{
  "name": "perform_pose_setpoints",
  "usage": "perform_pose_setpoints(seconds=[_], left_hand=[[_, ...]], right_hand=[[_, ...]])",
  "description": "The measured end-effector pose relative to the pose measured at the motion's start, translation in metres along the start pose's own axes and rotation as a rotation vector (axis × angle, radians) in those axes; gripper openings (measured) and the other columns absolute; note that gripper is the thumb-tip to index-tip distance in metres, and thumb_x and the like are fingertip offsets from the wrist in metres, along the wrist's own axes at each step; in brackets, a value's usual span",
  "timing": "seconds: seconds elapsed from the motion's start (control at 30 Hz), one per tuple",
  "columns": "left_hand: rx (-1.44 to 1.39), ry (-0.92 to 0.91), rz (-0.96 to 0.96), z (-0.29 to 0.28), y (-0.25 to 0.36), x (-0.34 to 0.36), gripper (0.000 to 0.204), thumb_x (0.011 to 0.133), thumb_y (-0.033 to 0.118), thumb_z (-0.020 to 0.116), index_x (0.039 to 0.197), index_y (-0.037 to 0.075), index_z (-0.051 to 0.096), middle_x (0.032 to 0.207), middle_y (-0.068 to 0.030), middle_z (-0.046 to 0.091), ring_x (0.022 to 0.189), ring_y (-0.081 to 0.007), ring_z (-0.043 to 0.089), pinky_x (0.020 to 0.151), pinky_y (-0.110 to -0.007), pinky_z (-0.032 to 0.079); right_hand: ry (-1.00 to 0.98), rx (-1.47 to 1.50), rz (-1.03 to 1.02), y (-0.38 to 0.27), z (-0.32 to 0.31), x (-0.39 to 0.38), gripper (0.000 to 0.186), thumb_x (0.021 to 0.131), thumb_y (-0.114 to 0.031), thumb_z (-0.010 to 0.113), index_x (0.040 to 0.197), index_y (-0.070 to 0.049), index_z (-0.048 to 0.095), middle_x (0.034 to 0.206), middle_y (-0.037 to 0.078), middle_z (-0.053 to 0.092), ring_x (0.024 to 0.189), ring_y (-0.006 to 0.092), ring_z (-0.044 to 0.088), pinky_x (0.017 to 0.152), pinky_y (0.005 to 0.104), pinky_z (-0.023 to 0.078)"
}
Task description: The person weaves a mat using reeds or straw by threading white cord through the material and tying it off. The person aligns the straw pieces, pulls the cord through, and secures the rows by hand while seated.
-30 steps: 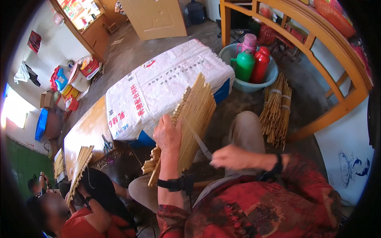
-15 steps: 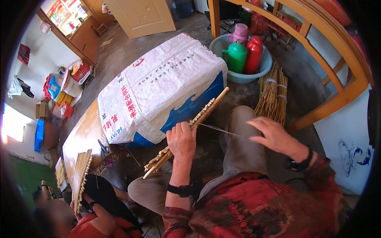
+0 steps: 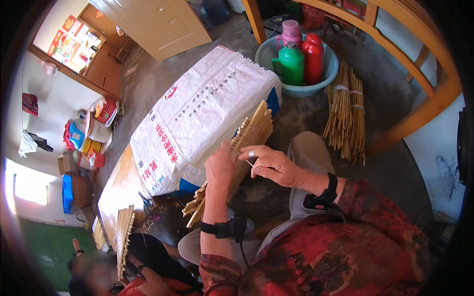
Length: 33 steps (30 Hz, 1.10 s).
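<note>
The left hand [image 3: 219, 167] grips a mat of bound bamboo strips [image 3: 237, 158] over the lap, the right hand [image 3: 271, 165] pinches a thin needle [image 3: 249, 163] against it; bundled strips [image 3: 345, 111] on the floor suggest much weaving remains.

Pale straw against white, red and green

You hold a pale tan mat of bamboo strips [image 3: 247, 148]; your sleeve [image 3: 345, 246] is mottled red and black, your wrist bands [image 3: 321, 197] black. The sack [image 3: 197, 118] is white with red and dark print and a blue edge. In the light teal basin [image 3: 316, 89] stand a green [image 3: 291, 64], a red [image 3: 313, 56] and a pink flask [image 3: 290, 33].
</note>
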<state>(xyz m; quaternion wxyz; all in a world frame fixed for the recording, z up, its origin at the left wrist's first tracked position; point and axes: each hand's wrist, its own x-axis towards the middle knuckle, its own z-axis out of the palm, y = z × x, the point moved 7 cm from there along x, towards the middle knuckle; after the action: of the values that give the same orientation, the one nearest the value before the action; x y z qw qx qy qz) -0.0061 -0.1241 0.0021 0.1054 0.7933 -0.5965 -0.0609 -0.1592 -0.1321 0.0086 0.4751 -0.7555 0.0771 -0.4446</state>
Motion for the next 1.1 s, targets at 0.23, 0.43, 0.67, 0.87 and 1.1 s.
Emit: perform_pose_setpoints(seconds=[0.23,0.43,0.67,0.87,1.1], left_hand=[[0.010,0.040,-0.030,0.001,-0.007,0.005,0.031,0.079,0.022,0.068,0.102,0.008,0.053,0.078,-0.0235,0.064,0.078,-0.0435,0.061,0.066,-0.051,0.047],[0.055,0.055,-0.049,0.003,-0.012,0.006,0.029,0.080,0.023,0.068,0.095,0.005,0.052,0.076,-0.0248,0.062,0.074,-0.0447,0.060,0.062,-0.051,0.047],[0.048,0.043,-0.065,-0.025,-0.026,0.003,0.035,0.078,0.021,0.069,0.103,0.005,0.052,0.087,-0.0245,0.064,0.085,-0.0440,0.061,0.072,-0.049,0.049],[-0.062,0.052,0.021,-0.020,-0.023,-0.003,0.048,0.076,0.020,0.070,0.117,0.005,0.052,0.098,-0.0254,0.063,0.091,-0.0418,0.061,0.077,-0.047,0.048],[0.009,-0.024,-0.018,-0.015,-0.034,-0.007,0.036,0.077,0.025,0.069,0.102,0.001,0.060,0.083,-0.0248,0.065,0.081,-0.0407,0.063,0.070,-0.047,0.049]], right_hand=[[-0.031,0.211,0.076,-0.013,0.029,0.010,0.023,0.090,-0.016,0.055,0.071,-0.004,0.055,0.069,0.009,0.055,0.070,0.0272,0.055,0.076,0.0379,0.042],[-0.026,-0.028,-0.068,-0.020,0.032,-0.006,0.024,0.087,-0.017,0.060,0.070,-0.003,0.051,0.066,0.011,0.050,0.068,0.0324,0.051,0.078,0.0394,0.043],[0.108,0.002,-0.196,-0.041,-0.016,0.013,0.013,0.087,-0.011,0.061,0.080,0.000,0.059,0.082,0.009,0.059,0.082,0.0264,0.057,0.083,0.0372,0.044],[-0.117,0.289,0.708,-0.014,-0.117,-0.068,0.017,0.092,-0.014,0.056,0.088,0.000,0.064,0.076,0.004,0.059,0.064,0.0103,0.056,0.059,0.0248,0.046],[0.138,-0.087,0.726,-0.024,-0.183,-0.094,0.012,0.089,-0.010,0.059,0.091,-0.001,0.066,0.072,0.001,0.059,0.056,0.0056,0.051,0.050,0.0209,0.042]])
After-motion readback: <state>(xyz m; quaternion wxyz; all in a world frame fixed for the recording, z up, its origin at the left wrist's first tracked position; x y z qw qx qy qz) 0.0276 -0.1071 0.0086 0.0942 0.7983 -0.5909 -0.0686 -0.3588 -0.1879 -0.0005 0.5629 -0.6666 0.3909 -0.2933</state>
